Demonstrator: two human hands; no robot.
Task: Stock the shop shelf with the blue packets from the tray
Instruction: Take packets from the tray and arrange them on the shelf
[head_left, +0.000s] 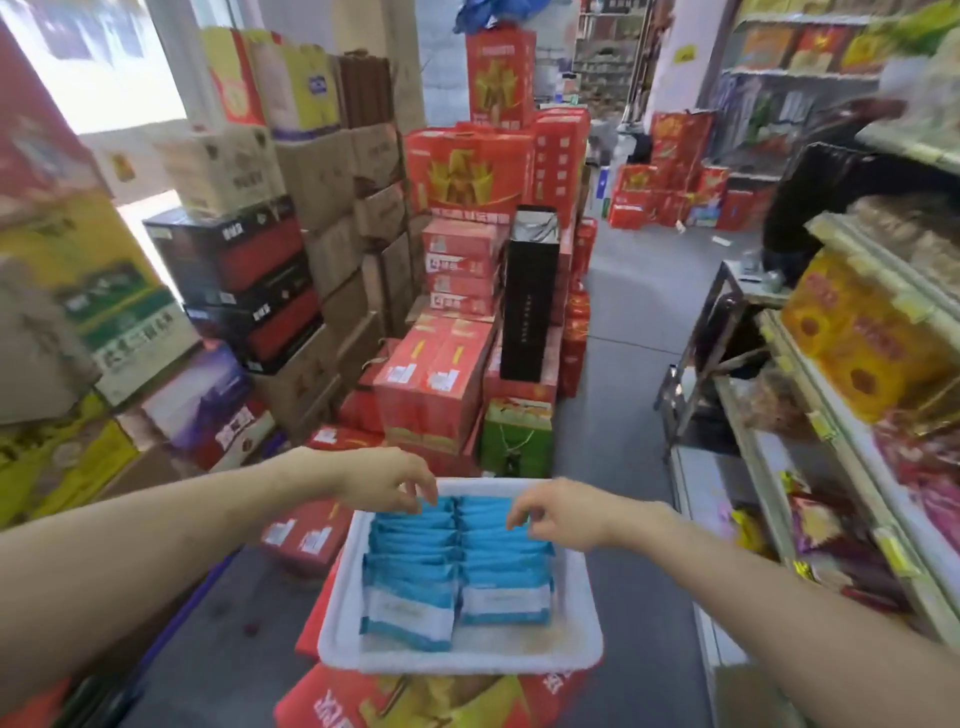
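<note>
A white tray (337, 613) sits on red boxes in front of me, filled with two rows of blue packets (415, 587) standing on edge. My left hand (384, 483) hovers over the far end of the left row, fingertips curled down and touching the top edges of the packets. My right hand (561, 512) is over the far end of the right row, fingers pinching at packet tops. Neither hand has lifted a packet clear. The shop shelf (841, 415) runs along the right side.
Stacks of red gift boxes (441, 384) and cardboard cartons (322, 208) fill the left and centre. A tall black box (530, 296) stands on the red boxes. A grey floor aisle (623, 415) runs ahead. The shelf holds yellow boxes (862, 338) and snack bags.
</note>
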